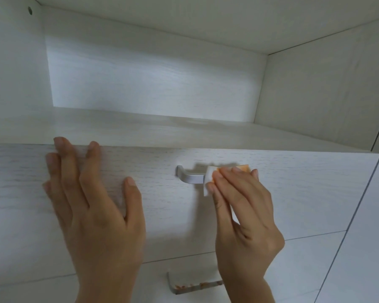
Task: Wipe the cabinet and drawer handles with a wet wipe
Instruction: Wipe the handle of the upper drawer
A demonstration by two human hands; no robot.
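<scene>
A silver bar handle is fixed to the upper white drawer front. My right hand holds a white wet wipe with an orange stain, pressed over the right half of that handle, which it hides. My left hand lies flat with straight fingers against the drawer front, to the left of the handle. On the drawer front below, a second silver handle carries orange-brown smears; my right wrist covers its right end.
Above the drawers is an open white shelf compartment with a back wall and side panels. A vertical cabinet edge runs down the right side. A small dark hole marks the upper left panel.
</scene>
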